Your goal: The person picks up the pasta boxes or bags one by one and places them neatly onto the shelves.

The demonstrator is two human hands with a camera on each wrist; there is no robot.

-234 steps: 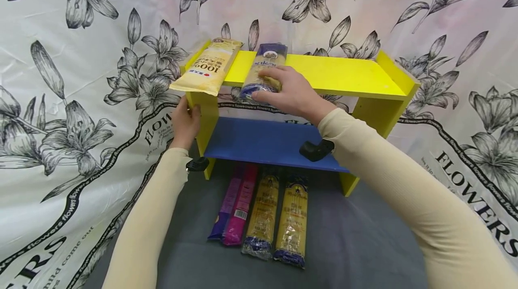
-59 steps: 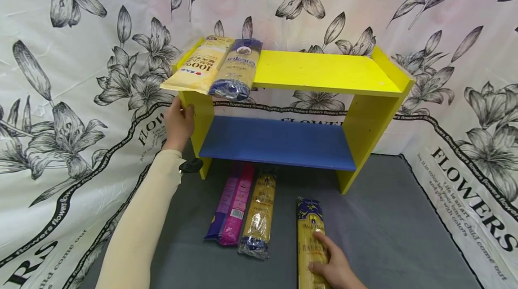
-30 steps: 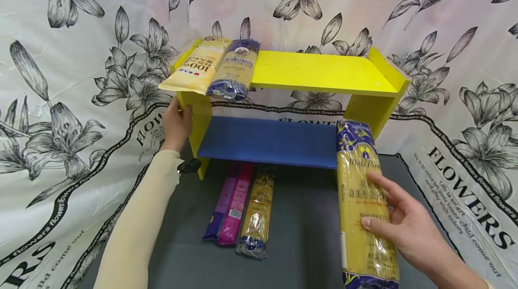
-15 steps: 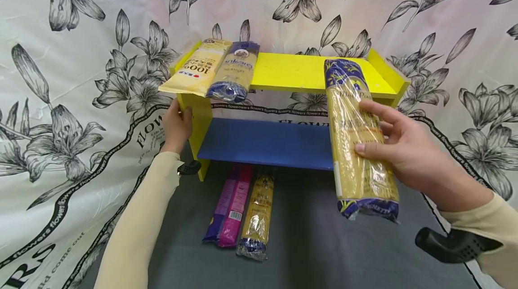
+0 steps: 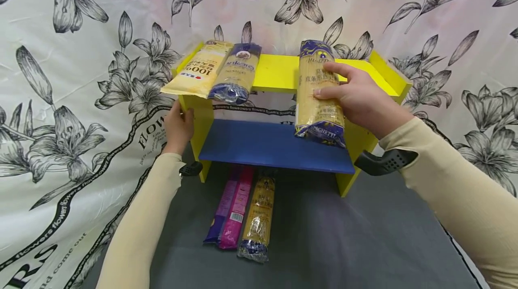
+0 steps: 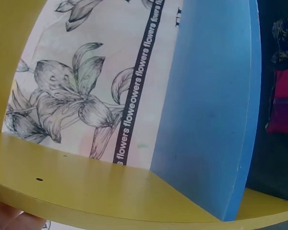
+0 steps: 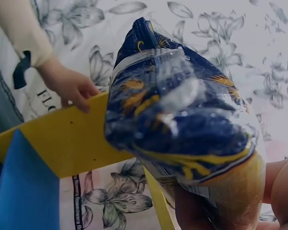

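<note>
My right hand (image 5: 364,100) pinches a yellow-and-blue pack of spaghetti (image 5: 317,113) by its right side, thumb and fingers on the wrapper. In the head view the pack overlaps the front edge of the yellow top board (image 5: 277,68), its printed front facing me and its lower end hanging past the edge. The right wrist view shows the pack's blue end (image 7: 177,110) up close. My left hand (image 5: 178,129) grips the yellow left side panel (image 5: 202,120) of the small shelf. A cream-yellow pasta pack (image 5: 200,68) and a blue-topped pasta pack (image 5: 238,71) lie side by side on the top board's left.
Below the blue lower board (image 5: 259,145), on the grey cloth (image 5: 323,244), lie a purple-and-pink pack (image 5: 234,210) and another yellow spaghetti pack (image 5: 259,217). A flower-printed white sheet (image 5: 137,1) hangs behind the shelf.
My right hand let go of the blue-topped pack beside the cream-yellow one. It picked the right-hand spaghetti pack off the cloth and raised it to the top board. My left hand stayed put.
</note>
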